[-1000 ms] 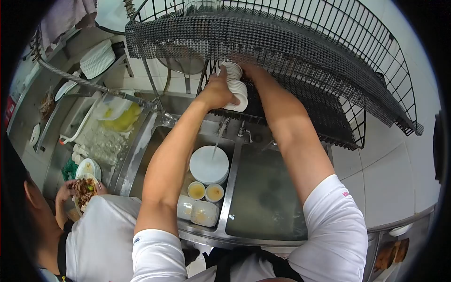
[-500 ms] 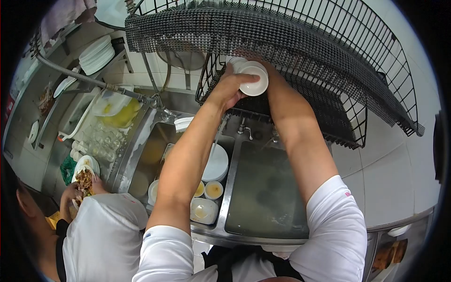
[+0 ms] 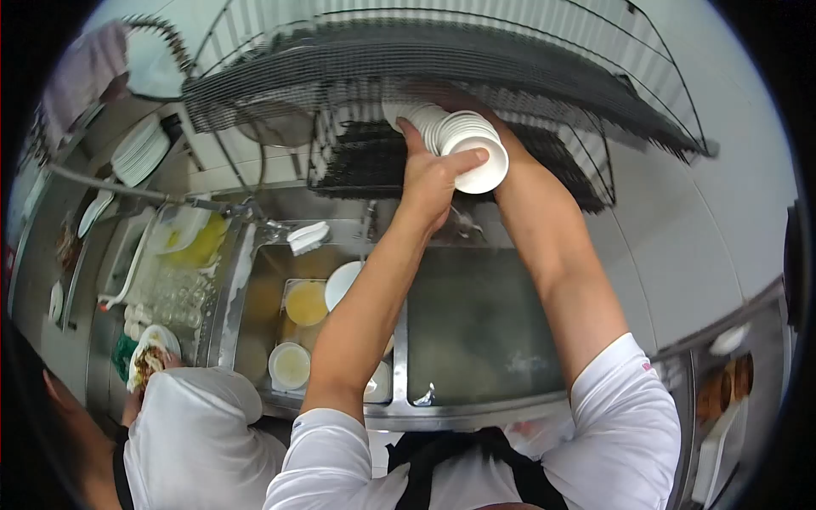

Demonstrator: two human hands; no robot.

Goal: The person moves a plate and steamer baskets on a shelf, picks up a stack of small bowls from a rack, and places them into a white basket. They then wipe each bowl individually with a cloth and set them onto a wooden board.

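Note:
A long, tilted stack of small white bowls extends toward the rack. My left hand is closed around its near end, with the thumb inside the front bowl. Beside the stack's far end, my right hand is gripping it from the other side, though its fingers are mostly hidden by the mesh and the bowls. The stack is between the upper mesh shelf and the lower black rack tray of the wire dish rack.
Below is a sink of cloudy water. The left basin holds bowls and containers. A white brush lies on the sink's back edge. At left, a co-worker handles a plate of food scraps. Stacked plates stand on a side shelf.
The stack of bowls has come out toward me and to the right, so more of its bowls show. My view has shifted, and the co-worker's plate appears lower.

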